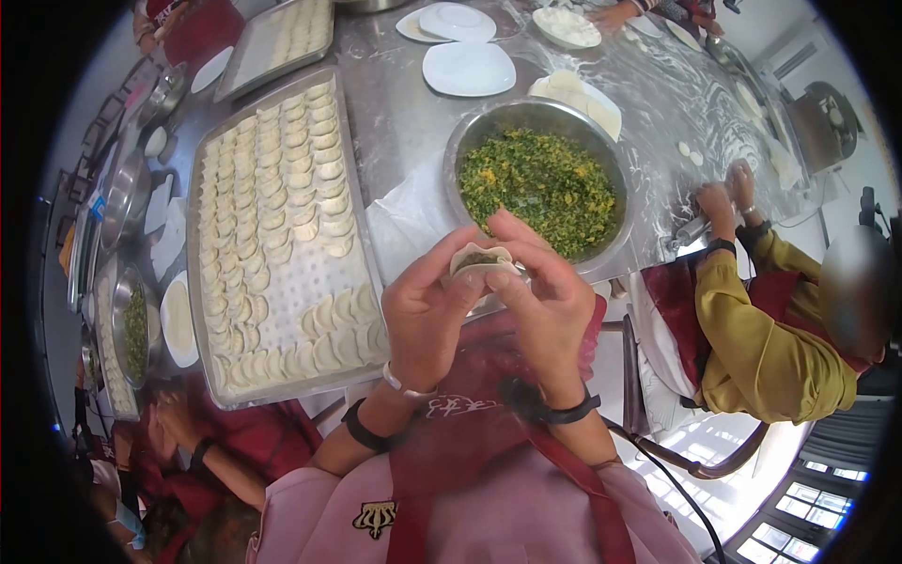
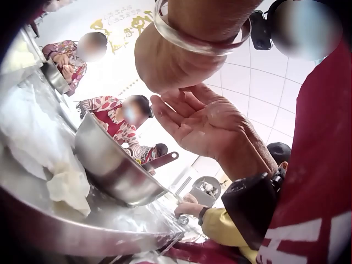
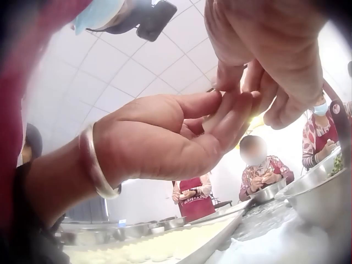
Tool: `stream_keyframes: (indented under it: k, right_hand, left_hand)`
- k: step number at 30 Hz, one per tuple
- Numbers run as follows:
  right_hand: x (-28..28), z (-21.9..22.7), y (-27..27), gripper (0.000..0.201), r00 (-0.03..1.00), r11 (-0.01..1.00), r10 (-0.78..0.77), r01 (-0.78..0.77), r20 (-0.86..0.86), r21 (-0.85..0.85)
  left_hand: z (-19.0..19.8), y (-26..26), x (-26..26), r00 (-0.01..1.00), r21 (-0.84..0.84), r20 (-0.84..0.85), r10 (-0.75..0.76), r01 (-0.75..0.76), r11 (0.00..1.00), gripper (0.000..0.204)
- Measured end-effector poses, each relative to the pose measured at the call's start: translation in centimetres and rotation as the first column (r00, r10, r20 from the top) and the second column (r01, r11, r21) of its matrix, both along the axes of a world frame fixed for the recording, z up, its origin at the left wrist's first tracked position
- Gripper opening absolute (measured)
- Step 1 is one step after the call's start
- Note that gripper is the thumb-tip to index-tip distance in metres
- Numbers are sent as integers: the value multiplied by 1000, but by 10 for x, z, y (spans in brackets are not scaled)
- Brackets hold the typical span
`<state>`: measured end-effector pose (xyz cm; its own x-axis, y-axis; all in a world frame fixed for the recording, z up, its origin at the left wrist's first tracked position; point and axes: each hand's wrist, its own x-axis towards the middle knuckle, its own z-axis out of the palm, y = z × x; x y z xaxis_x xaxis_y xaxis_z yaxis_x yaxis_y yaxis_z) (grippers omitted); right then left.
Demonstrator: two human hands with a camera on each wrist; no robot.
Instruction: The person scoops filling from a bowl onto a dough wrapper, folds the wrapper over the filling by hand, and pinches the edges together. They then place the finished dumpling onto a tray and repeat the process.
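Note:
In the head view, a dumpling wrapper with green filling is held between both hands, its top edge partly unclosed. My left hand pinches its left side with thumb and fingers. On the other side, my right hand pinches the wrapper's edge, the two thumbs close together at the front. Just beyond the fingers stands a steel bowl of chopped green and yellow filling. Both wrist views show the left hand with a bracelet and the right hand meeting at the fingertips; the wrapper is mostly hidden there.
Left of the hands lies a large tray with rows of folded dumplings. White plates and a stack of wrappers sit behind the bowl on the floured steel table. A person in a yellow top works at the right.

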<state>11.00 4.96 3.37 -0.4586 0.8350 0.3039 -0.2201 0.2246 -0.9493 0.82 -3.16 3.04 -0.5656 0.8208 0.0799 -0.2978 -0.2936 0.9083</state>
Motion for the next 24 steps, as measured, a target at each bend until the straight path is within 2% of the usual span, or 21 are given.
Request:
stream_keyframes:
  k: [7, 12, 13, 16, 19, 21, 22, 24]
  right_hand:
    - [0, 1, 1, 19, 996, 960, -84, 74, 28, 270]
    - [4, -2, 7, 19, 997, 940, -66, 46, 48, 338]
    - [5, -3, 7, 20, 997, 938, -60, 37, 57, 344]
    - [13, -3, 11, 25, 976, 941, -51, -24, 211, 338]
    - [11, 5, 8, 30, 974, 981, -25, -19, 224, 195]
    - [9, 1, 6, 31, 990, 998, 48, -52, 133, 30]
    - [9, -1, 5, 32, 993, 996, 79, -75, 82, -51]
    - [9, -8, 8, 30, 992, 994, 103, -105, 74, 14]
  left_hand:
    - [4, -4, 0, 996, -15, -87, -3, 1, 1000, 35]
    - [2, -5, -2, 973, -36, -222, -58, 51, 998, 31]
    - [4, -5, -3, 969, -82, -237, -77, 59, 995, 31]
    - [8, -8, -10, 955, -172, -268, -128, 83, 982, 33]
    - [0, -9, -14, 953, -164, -261, -156, 116, 980, 35]
    - [1, -9, -14, 959, -153, -232, -160, 126, 980, 37]
    - [2, -10, -14, 948, -174, -274, -165, 120, 977, 37]
    - [6, -11, -16, 918, -215, -355, -175, 102, 971, 37]
